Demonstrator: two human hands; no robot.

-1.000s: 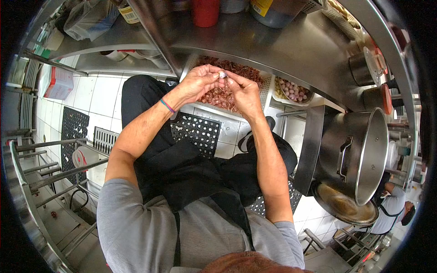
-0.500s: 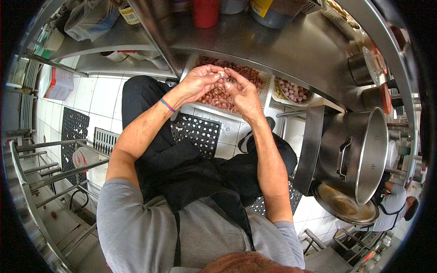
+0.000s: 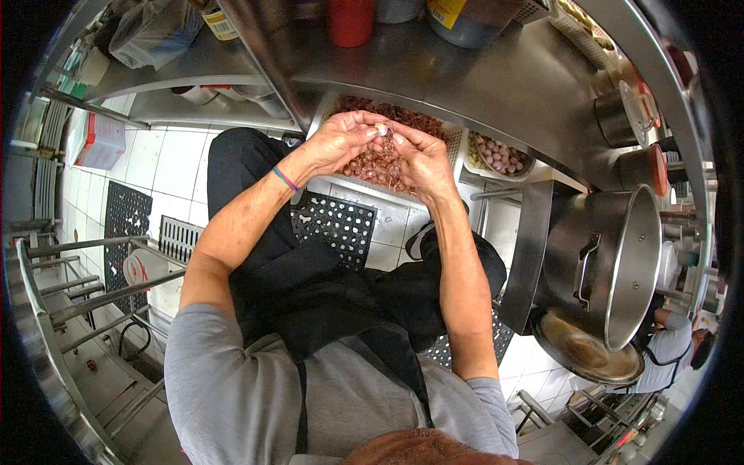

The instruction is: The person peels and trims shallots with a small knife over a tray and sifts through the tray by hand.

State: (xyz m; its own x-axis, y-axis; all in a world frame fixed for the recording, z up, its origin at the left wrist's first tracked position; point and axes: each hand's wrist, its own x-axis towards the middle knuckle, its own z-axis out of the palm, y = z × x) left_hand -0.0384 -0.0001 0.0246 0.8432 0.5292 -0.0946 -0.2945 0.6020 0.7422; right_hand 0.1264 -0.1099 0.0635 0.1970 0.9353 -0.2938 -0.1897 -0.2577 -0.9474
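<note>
My left hand (image 3: pixel 339 144) pinches a small shallot (image 3: pixel 382 130) between thumb and fingertips, over a white crate (image 3: pixel 325 116). From the other side, my right hand (image 3: pixel 425 161) closes its thumb and fingers on the same shallot, where loose skin seems to hang. Reddish-brown shallots and papery skins (image 3: pixel 372 167) fill the crate below both hands. To the right of it, a bowl (image 3: pixel 528 166) holds pale purple peeled shallots (image 3: pixel 504 153).
A steel shelf (image 3: pixel 496 85) runs just beyond and above the crate, carrying containers and a red tub (image 3: pixel 350 23). A large steel pot (image 3: pixel 589 256) stands at right, near a round lid (image 3: pixel 585 349). Another person (image 3: pixel 668 349) is at far right.
My right hand has shifted slightly right and down, its fingers a little further round the shallot. My left hand stays almost in place.
</note>
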